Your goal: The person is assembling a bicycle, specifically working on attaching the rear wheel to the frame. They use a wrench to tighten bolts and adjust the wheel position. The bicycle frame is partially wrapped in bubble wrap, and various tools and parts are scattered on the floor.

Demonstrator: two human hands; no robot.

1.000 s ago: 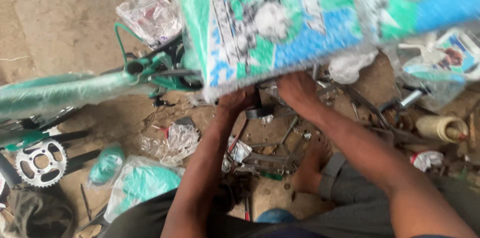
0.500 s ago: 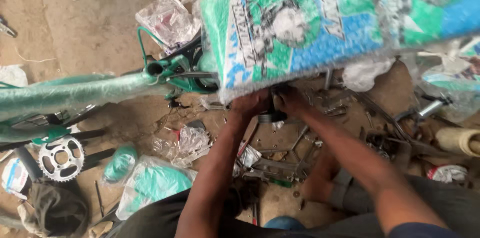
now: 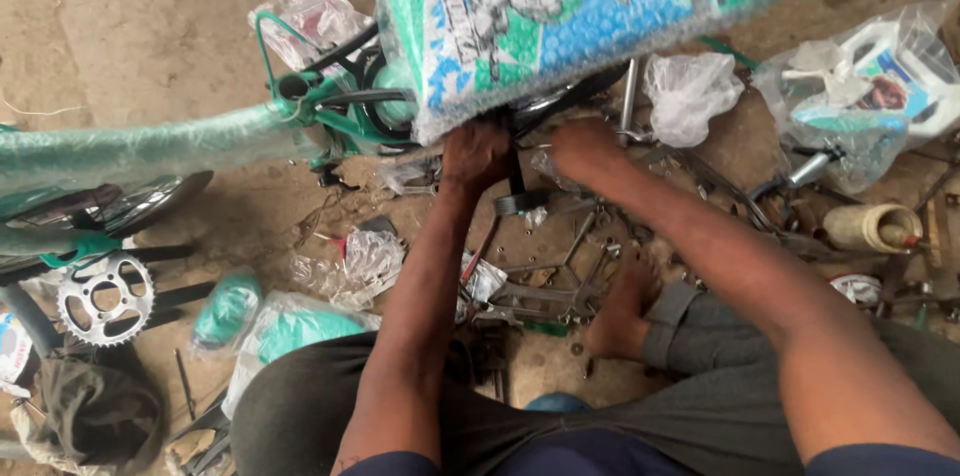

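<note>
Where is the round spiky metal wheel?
The toothed chainring lies on the ground at the far left of the head view, below the green wrapped bicycle frame.

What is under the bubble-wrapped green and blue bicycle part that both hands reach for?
Under the wrapped part, the left hand and right hand meet at dark metal pieces above the dirt floor. The wrap hides the fingertips and whatever they grip.

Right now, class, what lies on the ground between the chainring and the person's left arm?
In the head view, between the chainring and the left arm lie a green plastic-wrapped part and a crumpled clear bag on the dirt ground.
</note>
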